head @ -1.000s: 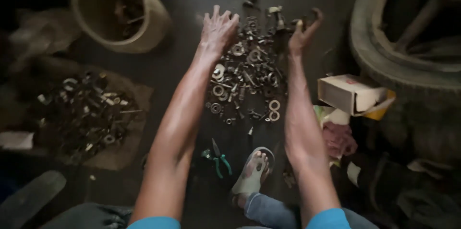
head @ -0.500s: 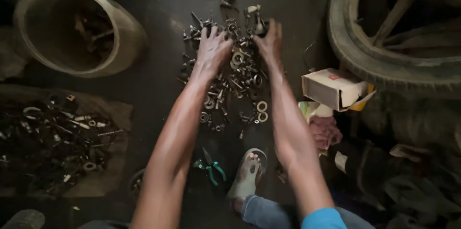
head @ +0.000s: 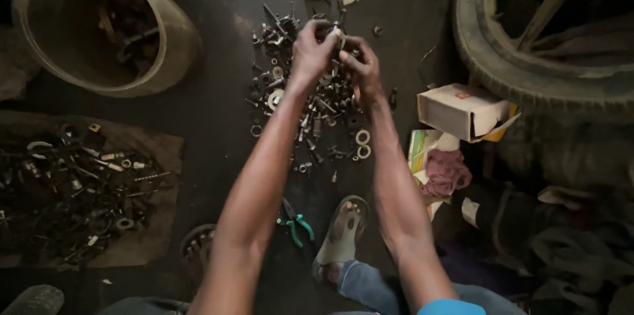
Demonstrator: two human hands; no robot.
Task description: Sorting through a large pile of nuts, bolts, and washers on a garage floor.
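Observation:
A heap of nuts, bolts and washers lies on the dark floor ahead of me. Both hands hover over its far part, fingers pinched together. My left hand and my right hand meet on a small metal piece, a nut or bolt, held between the fingertips. Two pale washers lie at the heap's near right edge.
A round pale bucket with scrap stands at far left. A second pile of metal parts rests on a brown sheet at left. Green-handled pliers lie by my sandalled foot. A cardboard box, pink rag and tyre sit right.
My hands were spread wide over the heap, then dropped into it. Now they have come together and pinch a small metal piece. The view has shifted rightward over the floor.

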